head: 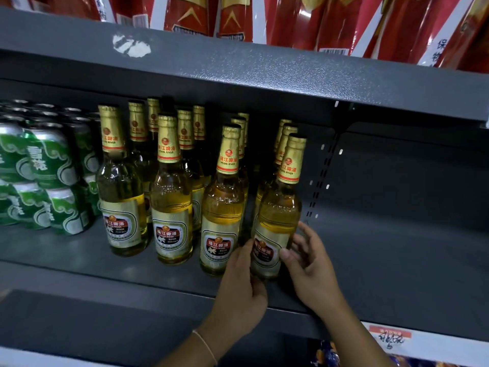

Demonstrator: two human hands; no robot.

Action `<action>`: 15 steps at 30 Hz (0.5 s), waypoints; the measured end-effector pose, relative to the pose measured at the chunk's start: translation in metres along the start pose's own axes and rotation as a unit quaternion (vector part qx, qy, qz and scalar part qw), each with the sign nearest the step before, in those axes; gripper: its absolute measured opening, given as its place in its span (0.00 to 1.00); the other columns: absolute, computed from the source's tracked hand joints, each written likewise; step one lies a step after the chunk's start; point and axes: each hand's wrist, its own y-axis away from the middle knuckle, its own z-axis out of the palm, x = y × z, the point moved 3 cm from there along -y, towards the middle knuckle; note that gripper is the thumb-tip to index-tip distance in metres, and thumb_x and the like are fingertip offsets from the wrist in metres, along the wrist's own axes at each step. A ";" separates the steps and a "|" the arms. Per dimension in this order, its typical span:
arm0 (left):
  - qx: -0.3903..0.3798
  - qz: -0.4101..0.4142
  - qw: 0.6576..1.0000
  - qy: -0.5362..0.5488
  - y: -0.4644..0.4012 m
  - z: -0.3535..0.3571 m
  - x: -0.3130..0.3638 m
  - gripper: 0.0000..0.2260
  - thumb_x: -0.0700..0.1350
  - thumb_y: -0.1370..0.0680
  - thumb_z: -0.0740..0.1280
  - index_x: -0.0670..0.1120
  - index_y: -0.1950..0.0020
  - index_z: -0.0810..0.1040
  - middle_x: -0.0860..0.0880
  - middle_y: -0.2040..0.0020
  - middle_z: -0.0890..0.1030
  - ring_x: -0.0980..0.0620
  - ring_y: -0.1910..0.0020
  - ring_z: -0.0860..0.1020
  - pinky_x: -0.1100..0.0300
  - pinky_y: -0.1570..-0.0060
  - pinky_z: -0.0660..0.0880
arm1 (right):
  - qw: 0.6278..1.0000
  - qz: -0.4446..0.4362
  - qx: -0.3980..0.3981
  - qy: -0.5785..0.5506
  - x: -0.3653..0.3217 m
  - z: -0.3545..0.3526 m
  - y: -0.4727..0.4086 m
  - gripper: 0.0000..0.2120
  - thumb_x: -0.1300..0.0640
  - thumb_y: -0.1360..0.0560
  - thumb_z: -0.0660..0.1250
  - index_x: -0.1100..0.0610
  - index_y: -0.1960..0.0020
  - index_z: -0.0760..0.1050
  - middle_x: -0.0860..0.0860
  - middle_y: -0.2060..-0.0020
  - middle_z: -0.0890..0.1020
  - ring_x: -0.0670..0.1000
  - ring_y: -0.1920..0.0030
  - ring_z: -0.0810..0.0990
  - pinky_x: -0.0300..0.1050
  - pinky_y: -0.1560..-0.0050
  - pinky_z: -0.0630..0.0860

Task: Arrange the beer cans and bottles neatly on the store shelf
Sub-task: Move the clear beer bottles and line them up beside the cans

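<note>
The left hand (244,276) and right hand (308,260) bracket the lower body of the rightmost front Pearl River beer bottle (277,215); the left grip curls against the bottle's left side and base, its thumb lying over the edge of the label; the right grip is loosely spread, thumb tip touching the bottle's right flank, the other fingers fanned behind and beside the glass; whether those fingers touch it cannot be told. The bottle is clear glass, round-shouldered, filled with amber liquid, its neck wrapped in gold foil, a cream label with a red panel on its belly; it stands near the front lip of the grey, speckled metal shelf (383,260), tilted slightly rightwards. Both forearms rise from below, a thin thread bracelet (205,343) on the left wrist. To the left stand further matching bottles (172,197) in ranks running back; beyond them green beer cans (50,181), glossy and cylindrical, stacked two high. Red packets (344,22) sit on the shelf above.
</note>
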 end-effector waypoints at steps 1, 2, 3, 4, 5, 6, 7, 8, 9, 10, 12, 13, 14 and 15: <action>0.000 0.000 1.000 -0.014 0.001 0.001 0.000 0.33 0.36 0.27 0.62 0.48 0.23 0.56 0.54 0.30 0.63 0.63 0.33 0.60 0.79 0.34 0.52 | 1.000 -0.002 -0.004 0.010 0.003 -0.001 0.001 0.27 0.64 0.23 0.67 0.49 0.28 0.65 0.46 0.36 0.79 0.43 0.34 0.76 0.48 0.31 0.73; 0.001 0.001 1.000 -0.030 0.003 0.002 -0.001 0.34 0.38 0.27 0.62 0.48 0.23 0.54 0.54 0.29 0.61 0.63 0.32 0.59 0.81 0.37 0.49 | 1.000 -0.005 -0.006 0.024 0.005 -0.002 0.003 0.25 0.63 0.22 0.67 0.47 0.29 0.67 0.45 0.35 0.78 0.43 0.33 0.75 0.48 0.31 0.73; 0.001 0.002 0.999 -0.043 0.004 0.004 -0.002 0.34 0.39 0.26 0.62 0.48 0.22 0.52 0.53 0.28 0.60 0.62 0.31 0.58 0.81 0.37 0.47 | 0.999 -0.008 -0.006 0.043 0.006 -0.003 0.005 0.23 0.60 0.22 0.66 0.44 0.30 0.68 0.45 0.35 0.78 0.42 0.33 0.75 0.46 0.32 0.73; 0.002 0.000 0.999 -0.051 0.005 0.005 -0.002 0.35 0.40 0.26 0.62 0.48 0.22 0.50 0.53 0.27 0.58 0.60 0.30 0.57 0.80 0.37 0.46 | 0.998 -0.010 -0.009 0.068 0.007 -0.003 0.006 0.24 0.58 0.22 0.67 0.40 0.30 0.67 0.44 0.35 0.76 0.41 0.34 0.74 0.43 0.34 0.74; 0.002 -0.004 0.999 -0.053 0.005 0.006 -0.003 0.35 0.41 0.25 0.62 0.49 0.22 0.49 0.53 0.26 0.57 0.59 0.28 0.56 0.78 0.36 0.46 | 0.996 -0.010 -0.016 0.090 0.007 -0.003 0.008 0.27 0.56 0.23 0.70 0.37 0.30 0.66 0.42 0.36 0.75 0.39 0.35 0.74 0.39 0.36 0.74; 0.000 -0.010 0.999 -0.051 0.005 0.006 -0.003 0.36 0.41 0.25 0.62 0.49 0.21 0.47 0.52 0.26 0.56 0.58 0.27 0.55 0.77 0.35 0.46 | 0.995 -0.003 -0.024 0.102 0.008 -0.002 0.009 0.31 0.55 0.26 0.73 0.34 0.30 0.65 0.40 0.37 0.74 0.37 0.36 0.73 0.37 0.37 0.74; -0.004 -0.016 0.999 -0.046 0.004 0.007 -0.003 0.36 0.41 0.25 0.62 0.49 0.21 0.45 0.52 0.25 0.55 0.58 0.26 0.54 0.75 0.34 0.46 | 0.994 0.002 -0.032 0.105 0.009 -0.001 0.010 0.35 0.56 0.28 0.76 0.33 0.30 0.65 0.40 0.38 0.74 0.37 0.37 0.74 0.36 0.39 0.74; -0.011 -0.024 0.999 -0.042 0.003 0.008 -0.003 0.37 0.41 0.24 0.62 0.49 0.21 0.44 0.52 0.24 0.55 0.57 0.25 0.53 0.73 0.32 0.46 | 0.994 0.006 -0.033 0.107 0.010 0.000 0.009 0.37 0.56 0.31 0.79 0.35 0.30 0.66 0.41 0.39 0.76 0.39 0.38 0.76 0.38 0.39 0.75; -0.018 -0.032 0.999 -0.039 0.002 0.008 -0.003 0.37 0.40 0.24 0.62 0.49 0.21 0.43 0.52 0.23 0.55 0.57 0.25 0.53 0.71 0.32 0.47 | 0.993 0.008 -0.028 0.112 0.011 0.000 0.007 0.38 0.56 0.34 0.80 0.37 0.30 0.68 0.42 0.40 0.78 0.41 0.39 0.77 0.41 0.40 0.76; -0.024 -0.040 0.998 -0.036 0.001 0.009 -0.003 0.38 0.40 0.24 0.62 0.49 0.21 0.42 0.52 0.23 0.56 0.56 0.25 0.54 0.71 0.32 0.48 | 0.993 0.012 -0.020 0.111 0.012 0.000 0.006 0.38 0.57 0.35 0.81 0.39 0.31 0.70 0.43 0.43 0.80 0.42 0.41 0.79 0.43 0.40 0.78; -0.024 -0.048 0.998 -0.033 -0.001 0.008 -0.003 0.38 0.39 0.25 0.62 0.48 0.21 0.44 0.51 0.23 0.57 0.57 0.25 0.55 0.77 0.35 0.44 | 0.995 0.020 -0.011 0.094 0.011 0.001 0.005 0.36 0.62 0.36 0.81 0.42 0.35 0.72 0.42 0.47 0.83 0.42 0.45 0.81 0.43 0.41 0.79; -0.020 -0.046 0.998 -0.036 -0.001 0.007 -0.003 0.37 0.38 0.25 0.62 0.47 0.21 0.45 0.51 0.24 0.58 0.57 0.26 0.55 0.81 0.38 0.43 | 0.996 0.023 -0.012 0.086 0.011 0.001 0.005 0.35 0.64 0.36 0.81 0.43 0.36 0.72 0.41 0.47 0.83 0.42 0.45 0.81 0.44 0.41 0.79; -0.015 -0.042 0.998 -0.042 0.000 0.006 -0.003 0.37 0.38 0.26 0.62 0.47 0.21 0.46 0.51 0.24 0.59 0.58 0.26 0.55 0.82 0.39 0.42 | 0.996 0.028 -0.013 0.079 0.012 0.001 0.005 0.34 0.65 0.35 0.80 0.43 0.36 0.72 0.41 0.46 0.83 0.42 0.44 0.81 0.45 0.41 0.79; -0.008 -0.034 0.998 -0.050 0.000 0.005 -0.003 0.36 0.38 0.26 0.62 0.47 0.21 0.48 0.51 0.25 0.60 0.58 0.27 0.57 0.81 0.38 0.44 | 0.997 0.030 -0.018 0.075 0.012 0.002 0.005 0.34 0.66 0.34 0.79 0.45 0.35 0.71 0.41 0.45 0.82 0.43 0.43 0.81 0.46 0.40 0.79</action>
